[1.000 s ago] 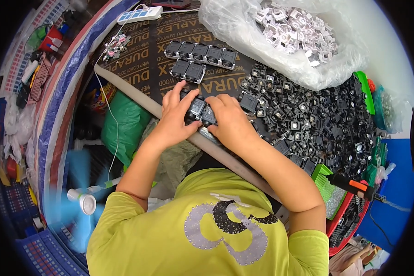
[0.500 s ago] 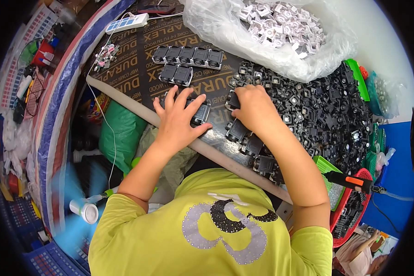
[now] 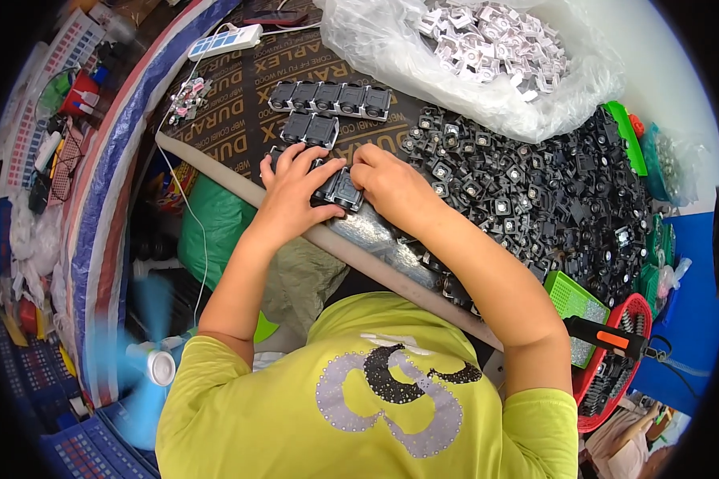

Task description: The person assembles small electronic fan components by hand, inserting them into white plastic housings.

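On the dark board, my left hand [image 3: 291,195] bends over a short row of black square parts [image 3: 345,191]. Its fingers rest on the far side and its thumb presses at the near side. My right hand [image 3: 387,188] is closed with curled fingertips against the right end of that row, and its knuckles hide part of what it grips. Farther back lie a pair of joined black square parts [image 3: 310,128] and a longer row of the same kind [image 3: 329,99]. A few more black parts [image 3: 455,289] show near the board's front edge, partly behind my right forearm.
A wide heap of loose black parts [image 3: 527,199] covers the right side. Behind it stands a clear plastic bag [image 3: 367,40] of white plastic pieces [image 3: 495,48]. A screwdriver-like tool [image 3: 607,337] lies over a green basket [image 3: 571,299] and red basket [image 3: 645,307]. A blue fan [image 3: 160,367] spins at left.
My right hand has moved left from the parts beside the heap to the row at my left hand. My left hand's fingers have drawn in around that row.
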A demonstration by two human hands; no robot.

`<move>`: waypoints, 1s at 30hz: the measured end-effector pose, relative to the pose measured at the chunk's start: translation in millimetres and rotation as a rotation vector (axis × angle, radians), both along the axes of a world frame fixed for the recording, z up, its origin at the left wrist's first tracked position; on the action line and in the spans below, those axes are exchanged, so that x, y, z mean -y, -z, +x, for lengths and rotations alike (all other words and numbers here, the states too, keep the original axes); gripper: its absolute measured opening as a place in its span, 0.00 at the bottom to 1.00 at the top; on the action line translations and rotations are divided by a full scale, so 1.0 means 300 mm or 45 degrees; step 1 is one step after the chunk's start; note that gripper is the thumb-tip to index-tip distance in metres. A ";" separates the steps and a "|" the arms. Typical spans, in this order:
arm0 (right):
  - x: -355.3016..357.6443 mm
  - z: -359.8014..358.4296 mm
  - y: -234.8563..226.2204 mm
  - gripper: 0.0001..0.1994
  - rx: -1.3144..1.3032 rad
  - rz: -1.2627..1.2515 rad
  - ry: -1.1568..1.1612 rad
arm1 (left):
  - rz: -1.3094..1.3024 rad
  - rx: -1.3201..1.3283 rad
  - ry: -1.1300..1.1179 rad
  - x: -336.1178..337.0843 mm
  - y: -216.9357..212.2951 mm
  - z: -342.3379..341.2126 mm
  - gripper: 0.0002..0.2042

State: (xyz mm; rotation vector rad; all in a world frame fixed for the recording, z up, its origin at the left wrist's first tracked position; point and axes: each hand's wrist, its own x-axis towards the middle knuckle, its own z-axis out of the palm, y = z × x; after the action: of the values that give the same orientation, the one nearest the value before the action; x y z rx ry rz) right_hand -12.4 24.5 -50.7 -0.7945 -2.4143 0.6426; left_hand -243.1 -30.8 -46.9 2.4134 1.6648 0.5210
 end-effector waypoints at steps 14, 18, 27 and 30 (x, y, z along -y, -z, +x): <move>0.201 0.083 -0.147 0.25 0.552 -0.196 0.325 | 0.025 0.061 0.184 -0.006 -0.025 0.064 0.40; 0.160 0.025 -0.072 0.30 0.116 -0.257 0.318 | -0.009 0.101 0.201 -0.014 -0.017 0.041 0.40; 0.091 -0.019 -0.030 0.43 0.059 -0.273 0.165 | 0.031 0.065 0.203 -0.032 0.007 0.002 0.42; 0.092 -0.060 -0.035 0.43 0.202 -0.305 0.286 | 0.004 0.050 0.188 -0.036 0.010 0.000 0.42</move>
State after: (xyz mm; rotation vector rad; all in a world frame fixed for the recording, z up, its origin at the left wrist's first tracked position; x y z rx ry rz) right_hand -30.4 -3.0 -40.3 -1.2380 -2.3658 0.8138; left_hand -243.2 -20.1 -49.8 2.4869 1.4572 0.5440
